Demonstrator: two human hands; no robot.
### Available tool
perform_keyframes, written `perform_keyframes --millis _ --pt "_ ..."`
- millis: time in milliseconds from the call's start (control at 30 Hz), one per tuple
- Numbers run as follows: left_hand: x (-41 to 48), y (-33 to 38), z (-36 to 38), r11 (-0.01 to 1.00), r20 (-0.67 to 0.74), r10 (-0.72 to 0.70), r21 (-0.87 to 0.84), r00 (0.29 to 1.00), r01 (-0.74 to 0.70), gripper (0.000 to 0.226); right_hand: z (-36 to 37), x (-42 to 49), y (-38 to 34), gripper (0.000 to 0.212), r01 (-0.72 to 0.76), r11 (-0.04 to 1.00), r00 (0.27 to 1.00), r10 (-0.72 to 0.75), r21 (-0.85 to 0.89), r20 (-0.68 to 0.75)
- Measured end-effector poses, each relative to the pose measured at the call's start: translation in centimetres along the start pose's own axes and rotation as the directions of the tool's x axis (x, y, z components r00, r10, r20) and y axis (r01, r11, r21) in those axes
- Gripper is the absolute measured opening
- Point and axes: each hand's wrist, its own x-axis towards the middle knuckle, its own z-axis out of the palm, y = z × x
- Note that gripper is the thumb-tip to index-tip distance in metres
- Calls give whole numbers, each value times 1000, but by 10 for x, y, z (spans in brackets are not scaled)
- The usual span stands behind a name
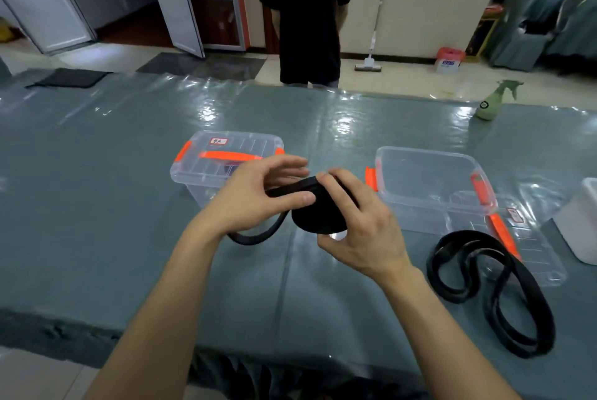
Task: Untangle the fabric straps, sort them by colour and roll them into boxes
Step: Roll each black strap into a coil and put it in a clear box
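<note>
Above the table's middle I hold a black strap roll (pixel 318 217). My right hand (pixel 358 222) grips the wound coil between thumb and fingers. My left hand (pixel 258 197) pinches the loose end of the same strap, whose tail (pixel 255 238) loops down onto the table. A second black strap (pixel 491 290) lies loose in curls at the right. A closed clear box with orange latches (pixel 193 170) stands behind my left hand, something dark inside it. An open clear box (pixel 429 186) stands to the right, its lid (pixel 529 251) lying beside it under the loose strap.
The table has a grey-green cover under shiny plastic (pixel 129 206). A green spray bottle (pixel 491 102) stands at the far right edge and a white container (pixel 581 222) at the right border. A person in black (pixel 307 12) stands beyond the table. A mop (pixel 371 44) leans on the wall.
</note>
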Motion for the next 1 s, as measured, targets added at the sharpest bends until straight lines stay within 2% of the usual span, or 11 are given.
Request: perform_keyframes --millis 133,200,267,300,367,433,500,700,867,933,1000 --pt "19 17 -7 997 191 -36 79 981 21 22 1 -3 -11 110 -1 1000 1000 1 28 31" --pt "23 15 -9 997 210 -39 72 977 24 18 -2 -4 -13 133 -210 964 971 186 162 150" --pt "24 8 -11 998 209 -35 51 977 25 18 -5 -6 -12 148 -528 761 846 429 376 318" --pt "25 3 -11 999 199 -31 31 980 25 18 -7 -5 -10 138 -630 598 777 493 496 392" --pt "25 -8 -11 1000 180 -15 -17 984 18 18 -7 -5 -3 83 -686 318 705 515 655 488" --pt "24 -18 -8 997 164 5 -78 986 8 18 -8 -3 -1 38 -679 222 688 524 700 502" --pt "24 -25 -6 991 146 1 -131 989 19 17 -8 -4 0 27 -678 204 678 543 706 495" --pt "25 -40 -5 988 188 -49 -133 981 75 16 -13 -4 7 24 -700 184 671 498 690 549" --pt "37 -30 -4 990 185 -75 -107 980 96 18 -15 -3 10 20 -701 171 648 557 692 519" --pt "44 -24 -4 993 216 -74 -79 974 93 17 -19 -3 17 29 -707 197 664 517 679 540" --pt "52 -15 0 996 270 -77 -20 960 85 15 -29 2 26 43 -712 314 695 446 629 564"
